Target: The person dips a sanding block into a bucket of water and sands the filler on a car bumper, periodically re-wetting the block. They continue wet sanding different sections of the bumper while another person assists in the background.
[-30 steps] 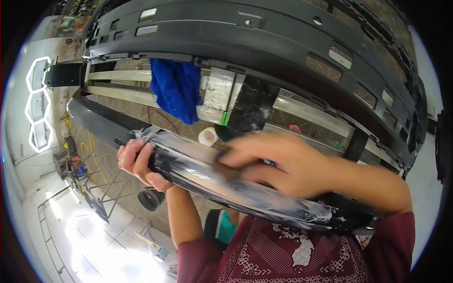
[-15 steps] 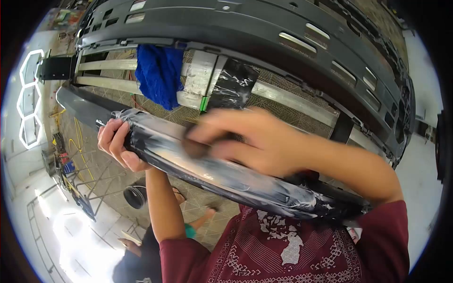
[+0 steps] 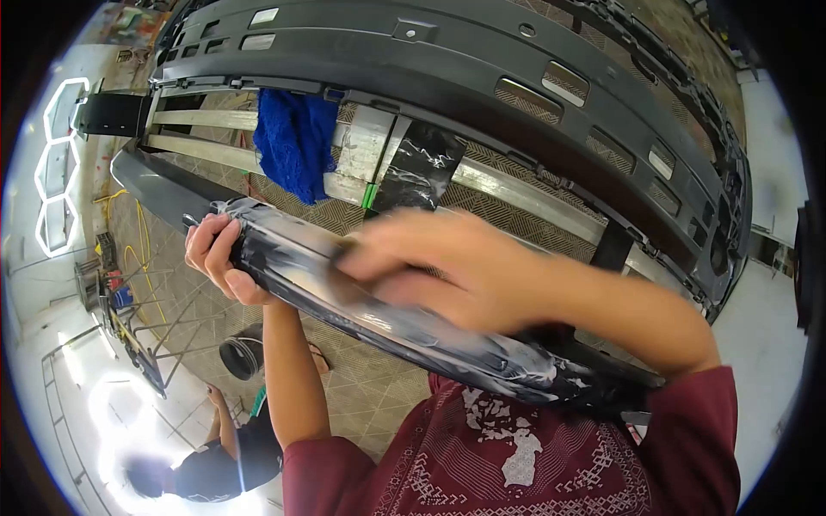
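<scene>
Clamps left hand [image 3: 217, 261] on the edge of the long black strip [image 3: 422, 334], held aslant on the near side of the large slotted panel [image 3: 447, 82]; grips a blurred dark pad [image 3: 347, 288] against the white-smeared surface with right hand [image 3: 452, 271], apart from the left, with a blue cloth [image 3: 294, 146] draped over pale rails [image 3: 529, 202] just beside that panel
</scene>
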`<state>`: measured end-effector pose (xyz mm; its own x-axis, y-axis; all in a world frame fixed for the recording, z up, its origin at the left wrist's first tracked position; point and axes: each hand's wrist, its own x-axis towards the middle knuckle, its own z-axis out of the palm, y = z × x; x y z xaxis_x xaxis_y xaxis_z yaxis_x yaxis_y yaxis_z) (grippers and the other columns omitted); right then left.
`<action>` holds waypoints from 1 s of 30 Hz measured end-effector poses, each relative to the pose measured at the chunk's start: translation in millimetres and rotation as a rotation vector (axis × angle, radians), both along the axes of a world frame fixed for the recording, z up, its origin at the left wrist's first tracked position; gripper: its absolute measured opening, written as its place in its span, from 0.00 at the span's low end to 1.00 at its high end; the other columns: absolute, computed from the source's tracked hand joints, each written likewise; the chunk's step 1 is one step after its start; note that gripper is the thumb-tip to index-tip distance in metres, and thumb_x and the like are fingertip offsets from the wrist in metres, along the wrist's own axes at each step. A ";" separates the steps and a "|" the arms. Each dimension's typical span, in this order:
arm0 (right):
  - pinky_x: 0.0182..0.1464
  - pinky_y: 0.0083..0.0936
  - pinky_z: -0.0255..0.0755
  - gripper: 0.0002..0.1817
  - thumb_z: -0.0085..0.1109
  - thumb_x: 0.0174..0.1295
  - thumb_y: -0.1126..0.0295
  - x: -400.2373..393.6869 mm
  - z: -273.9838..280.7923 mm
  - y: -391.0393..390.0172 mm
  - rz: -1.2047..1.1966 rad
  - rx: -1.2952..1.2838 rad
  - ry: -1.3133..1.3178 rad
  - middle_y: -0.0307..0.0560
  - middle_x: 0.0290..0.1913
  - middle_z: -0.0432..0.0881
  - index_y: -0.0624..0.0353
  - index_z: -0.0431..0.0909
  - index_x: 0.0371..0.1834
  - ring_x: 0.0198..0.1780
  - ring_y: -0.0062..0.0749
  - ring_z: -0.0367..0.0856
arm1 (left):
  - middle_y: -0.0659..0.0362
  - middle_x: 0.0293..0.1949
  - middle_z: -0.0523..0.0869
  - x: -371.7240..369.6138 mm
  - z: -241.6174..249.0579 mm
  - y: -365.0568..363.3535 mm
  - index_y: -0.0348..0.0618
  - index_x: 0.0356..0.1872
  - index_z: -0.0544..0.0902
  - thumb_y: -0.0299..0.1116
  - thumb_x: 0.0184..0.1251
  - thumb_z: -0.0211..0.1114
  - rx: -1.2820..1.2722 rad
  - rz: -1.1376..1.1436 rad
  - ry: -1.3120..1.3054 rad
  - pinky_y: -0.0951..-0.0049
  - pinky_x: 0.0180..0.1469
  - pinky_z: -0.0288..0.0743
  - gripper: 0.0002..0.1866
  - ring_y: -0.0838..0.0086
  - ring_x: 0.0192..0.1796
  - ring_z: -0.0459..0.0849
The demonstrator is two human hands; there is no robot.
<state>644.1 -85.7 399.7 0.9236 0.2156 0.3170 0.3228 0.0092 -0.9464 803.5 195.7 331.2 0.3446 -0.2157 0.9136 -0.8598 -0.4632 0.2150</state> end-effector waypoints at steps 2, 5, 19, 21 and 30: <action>0.58 0.46 0.80 0.13 0.69 0.65 0.75 -72.3 8.4 -39.6 -0.004 -0.125 0.110 0.55 0.63 0.84 0.56 0.85 0.53 0.58 0.52 0.86 | 0.53 0.48 0.84 -1.5 -1.4 2.0 0.42 0.41 0.87 0.53 0.74 0.38 -0.008 0.013 0.025 0.46 0.72 0.66 0.30 0.59 0.59 0.77; 0.62 0.46 0.79 0.16 0.69 0.64 0.76 -101.9 28.4 -61.0 -0.001 -0.246 0.124 0.54 0.63 0.83 0.57 0.84 0.56 0.60 0.52 0.84 | 0.53 0.48 0.84 -9.0 5.8 -13.2 0.42 0.43 0.86 0.54 0.76 0.37 -0.064 0.048 0.067 0.46 0.73 0.65 0.31 0.60 0.59 0.77; 0.64 0.43 0.78 0.28 0.68 0.50 0.86 -75.0 38.2 -42.0 -0.015 -0.457 0.004 0.58 0.62 0.82 0.58 0.84 0.57 0.60 0.59 0.83 | 0.55 0.48 0.87 -9.5 19.1 -10.0 0.45 0.42 0.89 0.54 0.81 0.43 0.007 0.040 0.055 0.50 0.68 0.68 0.29 0.57 0.55 0.80; 0.65 0.43 0.76 0.23 0.67 0.57 0.84 -15.7 26.6 -8.3 -0.070 -0.488 -0.131 0.64 0.60 0.83 0.61 0.83 0.58 0.61 0.62 0.83 | 0.54 0.45 0.85 -13.0 27.5 -21.0 0.45 0.39 0.86 0.48 0.74 0.47 0.004 0.029 -0.030 0.47 0.66 0.67 0.22 0.57 0.53 0.80; 0.71 0.55 0.69 0.22 0.53 0.60 0.78 -126.5 23.3 -60.2 -0.036 -0.562 0.138 0.71 0.67 0.78 0.60 0.77 0.60 0.66 0.68 0.79 | 0.52 0.42 0.83 -10.9 17.3 -20.6 0.43 0.35 0.84 0.45 0.61 0.52 -0.150 -0.044 0.003 0.42 0.65 0.66 0.18 0.55 0.48 0.79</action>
